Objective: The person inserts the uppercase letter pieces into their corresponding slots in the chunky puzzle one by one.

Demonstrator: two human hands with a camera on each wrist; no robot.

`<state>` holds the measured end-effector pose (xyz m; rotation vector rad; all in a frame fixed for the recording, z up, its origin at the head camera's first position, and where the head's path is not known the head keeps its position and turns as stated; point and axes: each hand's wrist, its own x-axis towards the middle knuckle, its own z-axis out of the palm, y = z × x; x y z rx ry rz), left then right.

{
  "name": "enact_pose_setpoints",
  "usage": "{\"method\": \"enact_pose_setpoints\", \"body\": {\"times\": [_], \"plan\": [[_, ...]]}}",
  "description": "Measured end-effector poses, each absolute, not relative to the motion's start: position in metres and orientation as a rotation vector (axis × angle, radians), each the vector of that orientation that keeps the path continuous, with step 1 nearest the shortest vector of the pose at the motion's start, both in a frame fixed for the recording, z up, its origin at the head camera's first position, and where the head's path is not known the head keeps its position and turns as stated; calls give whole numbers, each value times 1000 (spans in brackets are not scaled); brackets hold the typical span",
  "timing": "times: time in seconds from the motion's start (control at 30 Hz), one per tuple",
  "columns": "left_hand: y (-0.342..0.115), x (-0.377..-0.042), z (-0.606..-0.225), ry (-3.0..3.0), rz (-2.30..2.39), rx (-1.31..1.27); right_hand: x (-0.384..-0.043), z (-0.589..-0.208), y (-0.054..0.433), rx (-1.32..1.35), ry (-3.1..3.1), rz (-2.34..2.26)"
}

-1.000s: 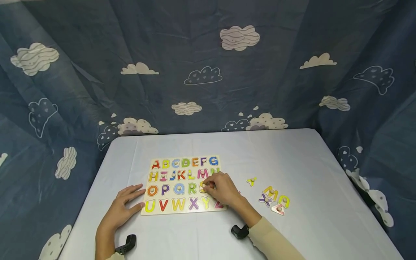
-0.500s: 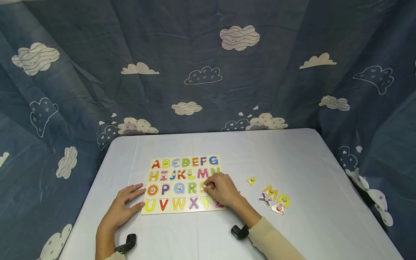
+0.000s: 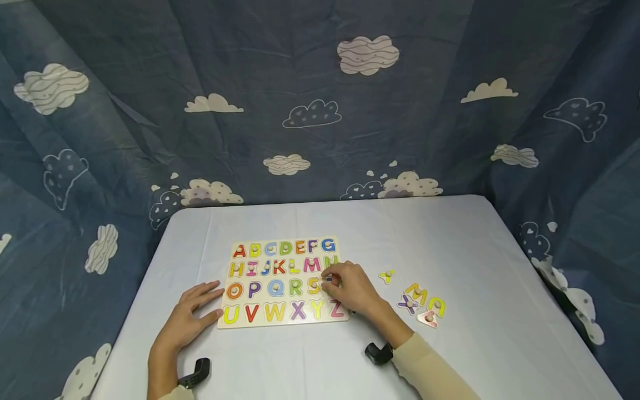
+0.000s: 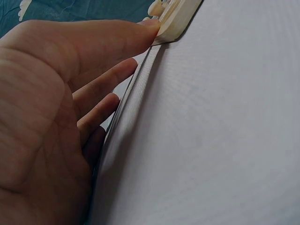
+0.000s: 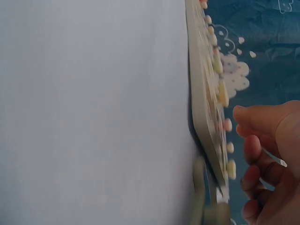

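Observation:
The wooden alphabet puzzle board (image 3: 282,328) lies flat on the white table. A letter S (image 3: 314,285) with a peg sits in the third row. Just right of it, my right hand (image 3: 352,288) hovers over the board's right side with loosely bent fingers. In the right wrist view its thumb (image 5: 262,117) and fingers hold nothing and stand apart from the pegs. My left hand (image 3: 186,319) rests at the board's left edge, fingers spread. Its thumb tip touches the board's corner (image 4: 176,26) in the left wrist view. The bottom row shows no pegs.
Right of the board lie loose letter pieces: a yellow Y (image 3: 386,277), a yellow M-or-W shape (image 3: 417,295), a purple X (image 3: 408,304), a yellow U shape (image 3: 437,306) and a red-and-white piece (image 3: 428,319). A blurred piece (image 5: 199,187) lies beside the board.
My right hand has let go of the S and drawn back a little to the right, uncovering the S and the printed Z. The left hand has stayed put.

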<state>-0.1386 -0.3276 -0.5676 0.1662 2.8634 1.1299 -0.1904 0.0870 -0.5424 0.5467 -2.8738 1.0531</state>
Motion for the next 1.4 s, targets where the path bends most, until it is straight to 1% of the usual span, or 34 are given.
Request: {"method": "enact_pose_setpoints", "body": {"times": [0.13,0.37,0.77,1.03,1.13,1.4], "plan": [[-328,-138,-566,2855,1133,135,-191,-539,102,523,-2869,1059],[-326,-137,-565,2858,1148,165,-185,-533,133,481,-2897,1035],[-326,-137,-565,2862,1147,168,-163,-536,171,653,-2926,1038],[-326,-137,-566,2858,1163,167,-156,-539,187,920,-2957,1194],[-327,-137,-567,2859,1160,167,-154,-539,188,942,-2974,1208],[-327,-137,-566,2862,1155,176,-152,-542,192,876,-2977,1185]]}}
